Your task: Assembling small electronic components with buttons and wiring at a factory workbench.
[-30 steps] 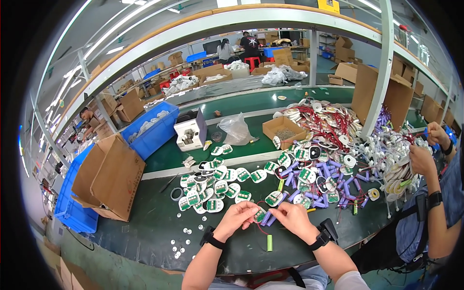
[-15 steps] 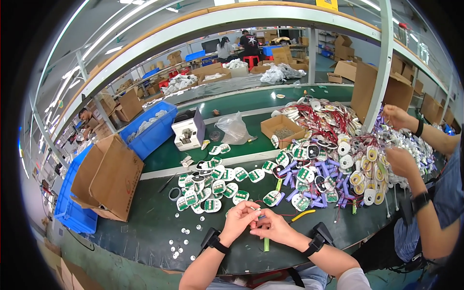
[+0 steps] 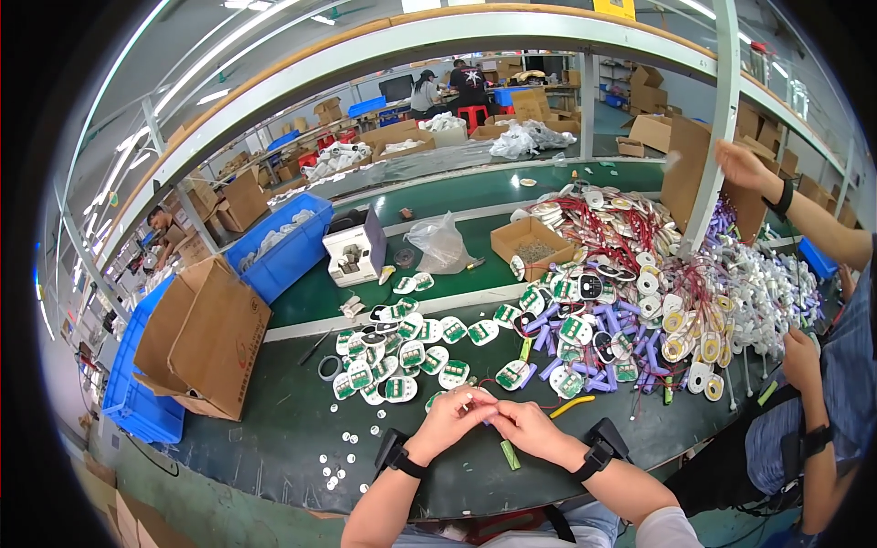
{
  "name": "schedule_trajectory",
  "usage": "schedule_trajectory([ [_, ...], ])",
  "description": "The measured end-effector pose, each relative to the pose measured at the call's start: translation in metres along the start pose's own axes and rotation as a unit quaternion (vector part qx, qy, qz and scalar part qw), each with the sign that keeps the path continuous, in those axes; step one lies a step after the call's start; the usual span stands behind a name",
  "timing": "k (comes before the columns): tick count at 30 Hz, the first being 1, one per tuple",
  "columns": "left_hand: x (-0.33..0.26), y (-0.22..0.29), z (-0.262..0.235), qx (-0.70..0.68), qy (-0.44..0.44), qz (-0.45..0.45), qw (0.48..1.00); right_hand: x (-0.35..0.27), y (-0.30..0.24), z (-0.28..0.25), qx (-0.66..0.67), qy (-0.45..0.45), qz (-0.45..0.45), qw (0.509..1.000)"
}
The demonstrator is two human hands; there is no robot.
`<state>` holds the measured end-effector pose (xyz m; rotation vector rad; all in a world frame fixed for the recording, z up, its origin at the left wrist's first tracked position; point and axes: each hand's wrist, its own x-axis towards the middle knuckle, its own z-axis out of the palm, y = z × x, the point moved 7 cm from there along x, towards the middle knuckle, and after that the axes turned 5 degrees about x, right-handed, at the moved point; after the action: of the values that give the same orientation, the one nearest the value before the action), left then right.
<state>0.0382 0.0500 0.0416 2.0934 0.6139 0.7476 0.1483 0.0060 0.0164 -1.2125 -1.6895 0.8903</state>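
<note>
My left hand [image 3: 449,422] and my right hand [image 3: 537,429] meet over the near edge of the bench, fingertips pinched together. What they pinch is small and hidden by the fingers. A light-green strip-like piece [image 3: 509,455] sticks out below my right hand, tilted. A thin red wire [image 3: 493,384] runs just beyond my fingertips. Past my hands lies a white oval housing with a green circuit board [image 3: 512,374]. More of these boarded housings [image 3: 399,389] are heaped to the left. Yellow-handled pliers [image 3: 573,406] rest right of my hands.
Purple cylindrical cells [image 3: 650,352] and wired white parts [image 3: 630,228] pile up at right. Small white discs [image 3: 340,473] and a tape roll [image 3: 330,368] lie left. Cardboard boxes [image 3: 215,338] and blue bins [image 3: 311,215] stand farther left. A co-worker's hands [image 3: 744,166] work at right.
My fingertips have closed together, and the green piece below my right hand has tilted. The co-worker's far hand has risen; the nearer one has moved down and right.
</note>
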Motion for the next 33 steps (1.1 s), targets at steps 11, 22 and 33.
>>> schedule_trajectory([
  [11, -0.007, -0.046, -0.01, -0.237, 0.034, -0.157, 0.958, -0.001, 0.006, -0.018, 0.136, -0.032, 0.092, 0.986],
  [22, -0.009, -0.017, -0.044, 0.31, -0.034, -0.048, 0.949, -0.008, -0.021, -0.039, 0.319, 0.023, 0.04, 0.947],
  [33, -0.022, -0.041, -0.055, 0.362, 0.001, -0.186, 0.913, -0.005, -0.015, -0.04, 0.333, 0.049, -0.028, 0.941],
])
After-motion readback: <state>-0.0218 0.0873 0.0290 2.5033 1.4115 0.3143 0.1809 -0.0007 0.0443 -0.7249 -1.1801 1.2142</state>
